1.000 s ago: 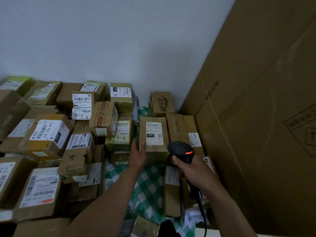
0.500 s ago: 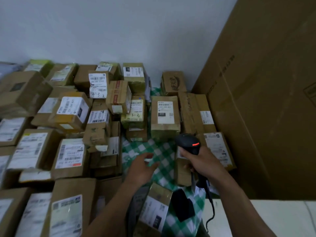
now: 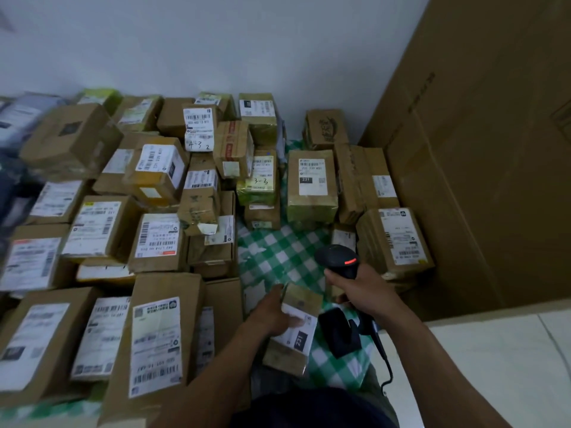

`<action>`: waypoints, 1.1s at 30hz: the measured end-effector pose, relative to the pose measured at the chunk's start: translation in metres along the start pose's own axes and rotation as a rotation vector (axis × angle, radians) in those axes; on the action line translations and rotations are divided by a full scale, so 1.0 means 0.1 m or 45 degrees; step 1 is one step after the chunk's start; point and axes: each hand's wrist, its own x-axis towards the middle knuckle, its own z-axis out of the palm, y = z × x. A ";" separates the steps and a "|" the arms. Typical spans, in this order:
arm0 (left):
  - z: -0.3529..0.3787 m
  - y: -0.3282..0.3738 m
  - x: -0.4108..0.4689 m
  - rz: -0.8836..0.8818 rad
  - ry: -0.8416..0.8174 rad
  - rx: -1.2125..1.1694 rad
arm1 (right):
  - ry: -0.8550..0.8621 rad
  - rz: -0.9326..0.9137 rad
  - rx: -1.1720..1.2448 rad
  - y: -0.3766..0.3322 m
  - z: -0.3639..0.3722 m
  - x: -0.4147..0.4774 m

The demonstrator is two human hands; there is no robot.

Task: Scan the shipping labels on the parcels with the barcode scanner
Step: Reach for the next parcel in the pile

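Left hand (image 3: 272, 313) is curled round a small parcel (image 3: 304, 299) at lower centre, keeping its 231 label (image 3: 296, 336) face-up, I'd guess for reading; right hand (image 3: 364, 291) is wrapped round the barcode scanner (image 3: 338, 259) just upper right of it, nose pointing away

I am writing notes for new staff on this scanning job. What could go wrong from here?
The left hand grips the small brown cardboard parcel with fingers lying on its white label, so the barcode may be covered. The black handheld barcode scanner in the right hand points toward the stacked parcels beyond, so it might read another label. Its black cable hangs loose and could snag.
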 end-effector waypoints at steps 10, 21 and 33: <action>0.09 0.18 -0.32 0.039 0.112 -0.236 | 0.017 0.008 0.001 0.14 0.02 0.02; -0.08 0.29 -0.33 0.093 0.342 -0.676 | 0.054 -0.071 0.109 0.22 0.12 0.08; -0.33 0.75 -0.59 0.514 0.411 -0.916 | 0.209 -0.300 0.253 -0.17 0.06 0.14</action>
